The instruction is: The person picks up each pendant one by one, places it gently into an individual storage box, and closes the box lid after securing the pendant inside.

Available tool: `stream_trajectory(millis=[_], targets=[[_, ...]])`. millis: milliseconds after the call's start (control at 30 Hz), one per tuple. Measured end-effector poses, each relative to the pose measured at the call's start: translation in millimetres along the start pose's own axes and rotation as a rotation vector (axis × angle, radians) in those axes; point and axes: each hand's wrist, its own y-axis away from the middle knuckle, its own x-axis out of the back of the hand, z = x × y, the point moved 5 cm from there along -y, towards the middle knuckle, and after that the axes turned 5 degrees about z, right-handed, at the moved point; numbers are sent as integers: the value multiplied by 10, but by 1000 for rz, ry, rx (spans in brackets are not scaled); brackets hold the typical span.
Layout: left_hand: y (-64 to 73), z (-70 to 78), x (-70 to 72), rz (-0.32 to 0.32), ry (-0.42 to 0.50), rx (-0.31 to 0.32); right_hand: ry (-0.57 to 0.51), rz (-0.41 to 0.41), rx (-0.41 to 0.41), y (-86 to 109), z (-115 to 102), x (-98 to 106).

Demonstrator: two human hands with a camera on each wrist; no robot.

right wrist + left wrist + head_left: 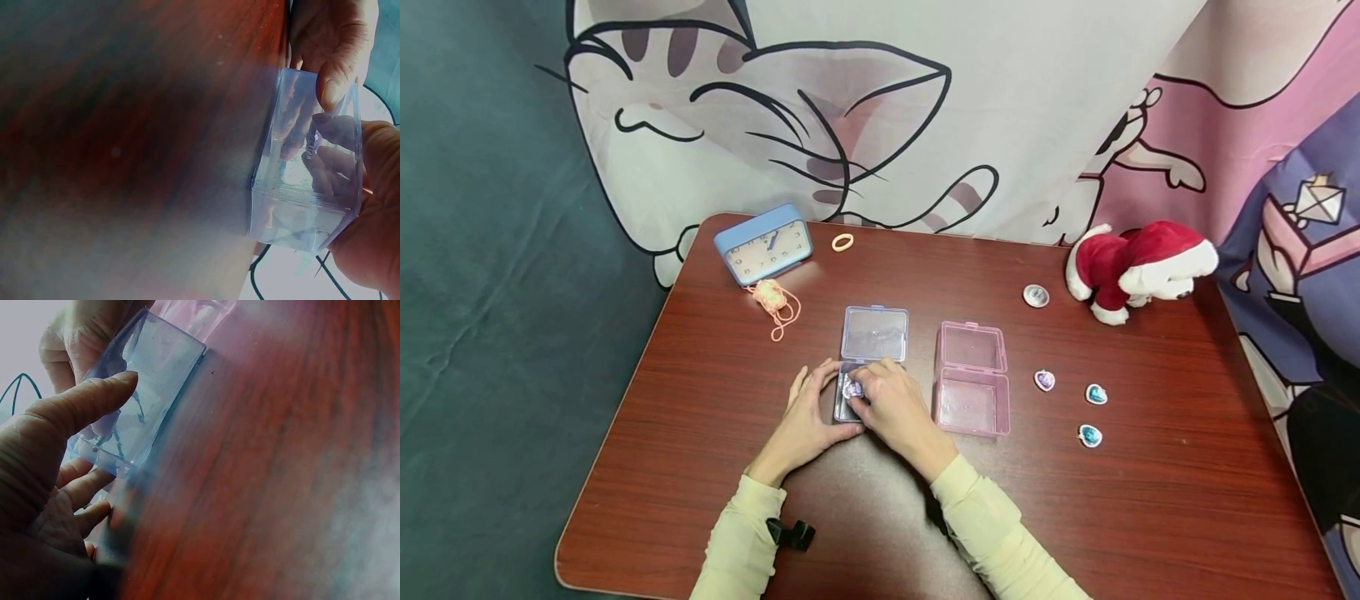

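A small clear bluish-purple plastic box (pixel 841 410) stands on the table, its lid (pixel 875 335) folded back. My left hand (pixel 805 421) holds the box at its left side, with the thumb (pixel 100 400) against the near wall and the fingers toward the far side. Inside the box, the fingertips of my right hand (pixel 898 408) pinch a purple heart-shaped gem (pixel 852 388). Through the clear wall in the right wrist view, the gem (pixel 314 142) shows between thumb and finger. The right hand hides part of the box.
A pink clear box (pixel 973 404) stands opened to the right. Beyond it lie a purple heart gem (pixel 1044 381), two teal heart gems (pixel 1096 394), and a round silvery piece (pixel 1036 296). A plush dog (pixel 1131 271), clock (pixel 765 244), yarn (pixel 771 298) and ring (pixel 842 242) sit farther back.
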Motion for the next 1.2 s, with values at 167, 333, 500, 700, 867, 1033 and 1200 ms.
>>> stream_trajectory(millis=[167,333,500,700,867,1033,1200], targets=[[-2,-2,-5,5,5,-20,-13,5,-3,5,9,-3],[3,8,-7,11,3,-26,-43,18,-20,18,22,57],[5,11,-8,3,-2,6,-88,115,-49,72,68,328],[-5,3,1,-7,6,42,-148,359,-24,264,293,752],[-21,28,-5,2,11,6,-156,546,-110,555,653,1061],[-14,47,-2,22,12,-16,-120,655,-287,854,1038,1232],[-8,36,-8,12,12,5,-76,674,-461,1095,1312,1275]])
